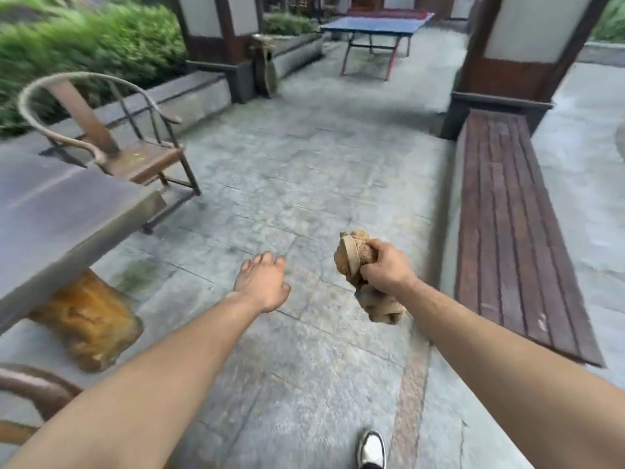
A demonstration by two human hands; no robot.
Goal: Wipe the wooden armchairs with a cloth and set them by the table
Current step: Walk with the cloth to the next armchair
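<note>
My right hand [385,265] grips a crumpled tan cloth [353,255], which bulges above the fist and hangs below it. My left hand [262,282] reaches forward over the paving with relaxed fingers and holds nothing. A wooden armchair [101,130] with a curved back rail stands at the far left, beside the end of the grey stone table [57,211]. The curved rail of a second armchair [37,387] shows at the lower left edge, mostly out of frame.
The table rests on an orange-brown wooden stump [88,323]. A long slatted wooden bench [510,225] runs along the right. Dark pillars [507,62] stand ahead, with a blue ping-pong table [375,28] beyond. A hedge planter borders the left. My white shoe [371,448] steps on grey paving.
</note>
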